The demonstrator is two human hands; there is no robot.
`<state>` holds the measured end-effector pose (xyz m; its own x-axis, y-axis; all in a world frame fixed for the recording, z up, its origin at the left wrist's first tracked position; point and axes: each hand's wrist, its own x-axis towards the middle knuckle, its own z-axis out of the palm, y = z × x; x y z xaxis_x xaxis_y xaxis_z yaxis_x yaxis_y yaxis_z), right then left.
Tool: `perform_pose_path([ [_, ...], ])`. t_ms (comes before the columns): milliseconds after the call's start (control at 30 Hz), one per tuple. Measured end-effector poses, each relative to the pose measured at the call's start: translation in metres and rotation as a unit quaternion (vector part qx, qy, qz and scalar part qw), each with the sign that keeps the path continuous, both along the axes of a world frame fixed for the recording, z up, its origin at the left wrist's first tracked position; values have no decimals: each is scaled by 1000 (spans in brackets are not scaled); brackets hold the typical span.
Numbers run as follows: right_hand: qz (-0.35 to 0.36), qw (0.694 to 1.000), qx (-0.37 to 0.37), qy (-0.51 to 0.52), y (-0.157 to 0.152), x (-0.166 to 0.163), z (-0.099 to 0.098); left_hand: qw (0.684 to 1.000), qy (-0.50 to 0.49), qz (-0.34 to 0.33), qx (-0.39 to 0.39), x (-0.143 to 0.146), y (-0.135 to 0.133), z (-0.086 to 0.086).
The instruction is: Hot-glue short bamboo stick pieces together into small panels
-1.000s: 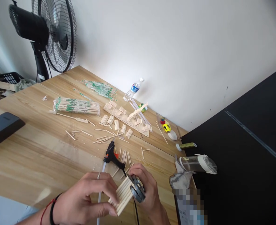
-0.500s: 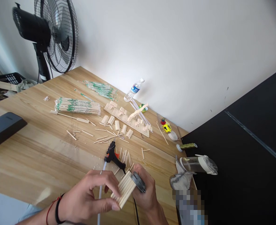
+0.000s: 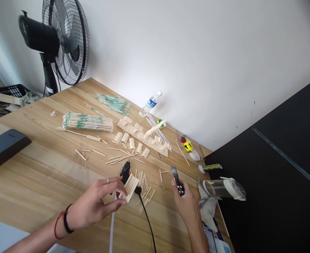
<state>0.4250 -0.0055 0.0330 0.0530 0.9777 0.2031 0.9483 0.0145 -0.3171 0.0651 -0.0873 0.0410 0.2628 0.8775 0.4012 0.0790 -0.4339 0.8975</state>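
So the little wooden panel [image 3: 129, 188], a ribbed slab of pale round sticks lined up side by side, is hanging just above the table in the left hand [image 3: 98, 201]. That hand is pinching it by one end, thumb on one side and fingers on the other. The right hand [image 3: 188, 203] is wrapping around a dark, hard-looking tool [image 3: 178, 181] with a curved end pointing up, well apart from the panel.

Right behind the panel, a black plastic glue gun [image 3: 125, 171] is peeking out, with a milky, smooth glue stick [image 3: 112, 230] trailing from it. A thin black cord [image 3: 149, 219] is snaking along nearby. Loose cut sticks [image 3: 145, 182] are lying scattered around, and further out small ribbed panels [image 3: 132, 143] are sitting beside a long slatted base [image 3: 136, 132]. A crinkly clear-and-green plastic pack of sticks [image 3: 88, 122] is resting on the wood-grain table [image 3: 52, 172].
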Motion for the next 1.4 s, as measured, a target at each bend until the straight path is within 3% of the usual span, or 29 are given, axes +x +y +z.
perform_pose_path([
  [200, -59, 998, -19, -23, 1, 48, -40, 999, 45, 29, 0, -14, 10, -13],
  [400, -45, 999, -1, -12, 4, 52, -61, 995, 85, 56, 6, -26, 17, -20],
  [533, 3, 999, 33, 2, 0, 25, -52, 993, 101, 63, 5, -28, 18, -26],
  [633, 77, 996, 22, 24, -17, -20, -36, 992, 106, 62, 9, -27, 19, -27],
  [733, 210, 975, -29, 71, -37, -73, -24, 991, 113, 73, 24, -25, 21, -25],
  [867, 263, 961, -32, 78, -45, -117, -26, 988, 125, 79, 46, -23, 26, -17],
  [1233, 265, 961, 26, 79, -39, -119, -43, 989, 113, 66, 67, -21, 38, -7],
  [1400, 215, 971, 67, 79, -21, -71, -33, 989, 107, 60, 85, -18, 44, 6],
])
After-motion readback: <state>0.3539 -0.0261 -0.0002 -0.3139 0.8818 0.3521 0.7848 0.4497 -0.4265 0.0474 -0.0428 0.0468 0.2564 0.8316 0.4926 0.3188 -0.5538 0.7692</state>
